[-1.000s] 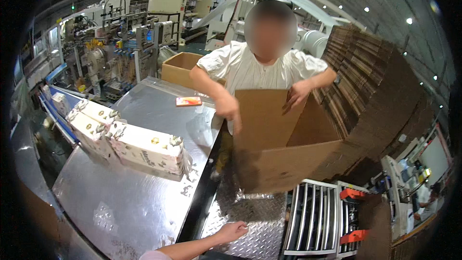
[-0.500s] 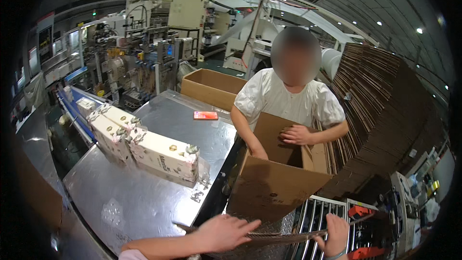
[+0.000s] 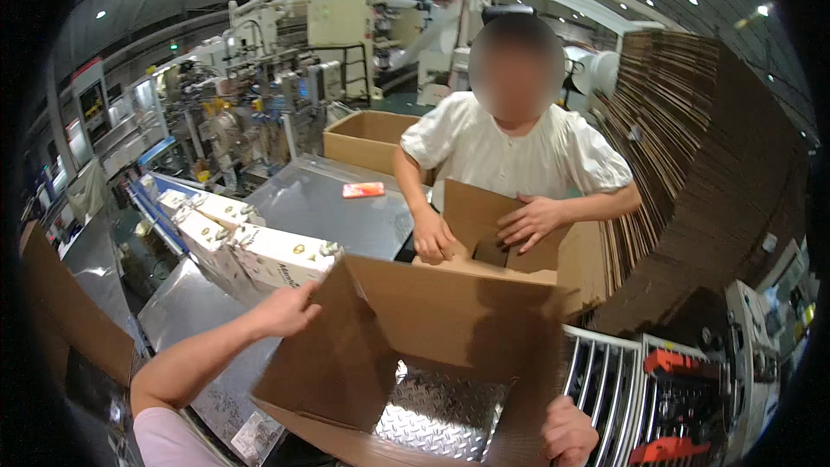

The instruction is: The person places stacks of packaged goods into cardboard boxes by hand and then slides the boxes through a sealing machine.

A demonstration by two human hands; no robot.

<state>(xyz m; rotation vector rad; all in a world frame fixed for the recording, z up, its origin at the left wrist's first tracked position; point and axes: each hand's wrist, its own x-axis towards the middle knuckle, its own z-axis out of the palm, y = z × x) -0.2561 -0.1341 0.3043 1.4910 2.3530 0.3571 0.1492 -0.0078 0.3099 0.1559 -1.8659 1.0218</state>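
A brown cardboard box [image 3: 450,294] stands opened out in front of me. Through its bottom shows a patterned metal plate [image 3: 441,415]. My left hand [image 3: 292,310] grips the box's left wall near the top corner, its fingers bent at the edge. At the right wall my right hand [image 3: 569,431] is closed round the cardboard, thumb and fingers on either side. Just beyond my left hand, white floral-printed packs [image 3: 281,255] stand in a row on the metal table [image 3: 324,220].
Across from me a person in a white top [image 3: 514,151] has both hands at another cardboard box [image 3: 484,216]. A phone [image 3: 363,190] lies on the table. Flattened cartons [image 3: 692,182] are stacked high at the right, above a roller conveyor [image 3: 601,380]. A further box [image 3: 372,138] stands behind.
The flat cardboard between my hands has been opened into a box. My left hand has moved left and up; my right hand has shifted slightly left. The other person's left-side hand has moved up.
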